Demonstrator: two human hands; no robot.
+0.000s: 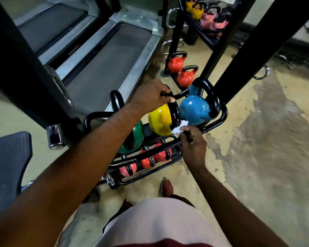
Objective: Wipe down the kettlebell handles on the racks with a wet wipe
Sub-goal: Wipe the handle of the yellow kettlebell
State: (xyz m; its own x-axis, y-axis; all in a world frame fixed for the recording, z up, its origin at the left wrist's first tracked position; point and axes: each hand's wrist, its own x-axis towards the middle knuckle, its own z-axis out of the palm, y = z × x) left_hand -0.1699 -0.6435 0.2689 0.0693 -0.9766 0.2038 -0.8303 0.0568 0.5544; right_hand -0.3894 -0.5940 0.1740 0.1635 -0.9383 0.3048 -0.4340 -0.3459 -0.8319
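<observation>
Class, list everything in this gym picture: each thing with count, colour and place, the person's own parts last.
rack: one, black, centre floor.
yellow kettlebell: one, yellow, rack top, middle.
blue kettlebell: one, blue, rack top, right.
green kettlebell: one, green, rack top, left.
small kettlebells: three, red-pink, lower shelf.
far kettlebells: two, orange-red, rack behind.
distant kettlebells: several, yellow and pink, top edge.
treadmills: two, grey, upper left.
wet wipe: one, white, at yellow kettlebell's handle.
left grip: one, holding that handle.
right grip: one, pinching wet wipe.
</observation>
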